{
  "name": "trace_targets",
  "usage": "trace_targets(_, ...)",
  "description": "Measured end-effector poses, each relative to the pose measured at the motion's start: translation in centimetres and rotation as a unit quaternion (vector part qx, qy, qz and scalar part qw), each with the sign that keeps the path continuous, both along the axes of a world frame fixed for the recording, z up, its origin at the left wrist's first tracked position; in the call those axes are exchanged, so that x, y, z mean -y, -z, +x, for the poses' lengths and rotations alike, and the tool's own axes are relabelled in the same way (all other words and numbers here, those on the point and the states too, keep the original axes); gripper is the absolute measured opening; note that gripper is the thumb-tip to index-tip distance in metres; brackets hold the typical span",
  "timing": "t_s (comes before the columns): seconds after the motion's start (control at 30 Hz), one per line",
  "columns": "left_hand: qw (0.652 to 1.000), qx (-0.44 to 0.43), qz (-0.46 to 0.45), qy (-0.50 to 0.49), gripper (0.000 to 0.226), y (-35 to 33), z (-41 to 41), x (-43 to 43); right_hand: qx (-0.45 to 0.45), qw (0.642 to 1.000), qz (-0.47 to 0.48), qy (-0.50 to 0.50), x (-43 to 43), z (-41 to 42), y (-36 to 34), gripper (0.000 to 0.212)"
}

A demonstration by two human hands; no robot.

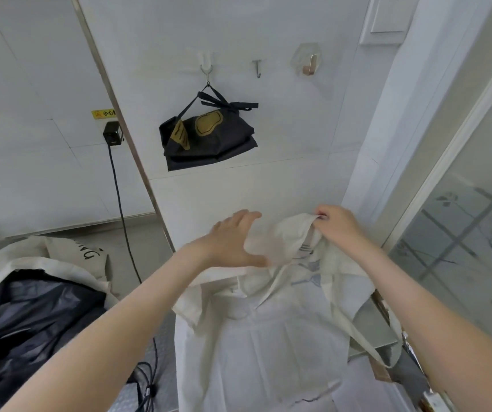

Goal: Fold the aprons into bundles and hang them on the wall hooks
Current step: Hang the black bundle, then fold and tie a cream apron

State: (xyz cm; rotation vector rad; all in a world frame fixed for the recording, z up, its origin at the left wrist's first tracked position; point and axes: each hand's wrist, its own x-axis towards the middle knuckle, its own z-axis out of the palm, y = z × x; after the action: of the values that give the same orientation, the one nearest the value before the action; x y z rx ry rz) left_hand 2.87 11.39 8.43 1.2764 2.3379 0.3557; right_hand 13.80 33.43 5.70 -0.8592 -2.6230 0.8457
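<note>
Wall of large white glossy tiles point(268, 31), thin grout lines showing. A slanted metal trim strip point(111, 93) runs down it at the left. Left of the strip, a small yellow warning sticker point(104, 113) with dark characters; just below it a black plug adapter point(112, 134) sits in the wall. Its black power cable point(119, 203) drops straight down and ends in a loose coil on the grey metal floor plate point(164, 391). Upper right, a white rectangular switch panel point(386, 16). Far right, a frosted glass door point(477, 233) with a grey leaf-and-line pattern, set in a pale frame.
</note>
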Motion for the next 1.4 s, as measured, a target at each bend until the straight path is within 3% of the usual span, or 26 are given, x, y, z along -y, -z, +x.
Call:
trace_targets(0.07, 0.997, -0.019, 0.071, -0.012, 0.089, -0.2, 2.3, -3.2, -0.029, 0.999, -0.005, -0.037, 1.4, -0.8, -1.0, 0.012)
trace_targets(0.13, 0.990, -0.100, 0.095, -0.029, 0.053, 0.0, 3.1, -5.5, -0.053, 0.997, -0.018, -0.053, 2.4, -1.1, -1.5, 0.009)
trace_targets(0.2, 0.981, -0.136, 0.127, -0.059, 0.022, 0.6, 3.0, -6.8, -0.058, 0.997, -0.007, -0.041, 2.5, -0.9, -1.1, 0.020)
trace_targets(0.33, 0.980, -0.117, 0.149, -0.065, 0.023, -0.2, 2.8, -6.9, 0.009, 0.998, 0.050, 0.039, 0.5, 1.4, 0.9, 0.013)
trace_targets(0.53, 0.977, -0.043, 0.156, -0.141, 0.023, -2.3, 4.4, -4.1, 0.065, 0.983, -0.050, 0.162, -1.2, 6.6, 2.5, 0.024)
trace_targets(0.7, 0.981, 0.056, 0.108, -0.154, 0.020, -3.3, 8.9, -0.7, 0.069, 0.975, -0.120, 0.176, -1.0, 11.2, 1.8, 0.030)
trace_targets(0.77, 0.980, 0.172, 0.030, -0.099, 0.014, -4.1, 11.3, 1.0, 0.021, 0.971, -0.184, 0.152, -0.4, 13.0, 1.1, 0.018)
trace_targets(0.83, 0.944, 0.321, -0.051, -0.059, 0.027, -5.1, 14.4, 2.5, -0.061, 0.962, -0.253, 0.086, 0.7, 14.9, -0.3, 0.037)
trace_targets(0.9, 0.920, 0.385, -0.050, -0.054, 0.040, -5.5, 16.4, 3.2, -0.112, 0.954, -0.276, -0.020, 2.0, 16.2, -2.1, 0.053)
trace_targets(0.97, 0.936, 0.335, 0.041, -0.101, 0.037, -5.3, 17.4, 2.9, -0.144, 0.939, -0.288, -0.120, 3.2, 17.0, -4.3, 0.052)
trace_targets(1.07, 0.956, 0.149, 0.188, -0.169, 0.043, -5.6, 16.9, 2.2, -0.179, 0.908, -0.298, -0.232, 4.8, 18.6, -8.4, 0.043)
trace_targets(1.17, 0.979, 0.032, 0.152, -0.130, 0.069, -7.2, 16.4, 1.6, -0.185, 0.896, -0.265, -0.305, 6.0, 20.0, -11.7, 0.039)
trace_targets(1.23, 0.981, 0.088, 0.127, -0.117, 0.074, -8.1, 17.0, 1.5, -0.175, 0.888, -0.274, -0.324, 6.4, 20.5, -13.0, 0.036)
trace_targets(1.4, 0.954, 0.243, 0.172, -0.037, 0.025, -7.4, 18.8, 1.6, -0.153, 0.896, -0.265, -0.323, 6.9, 21.1, -14.2, 0.028)
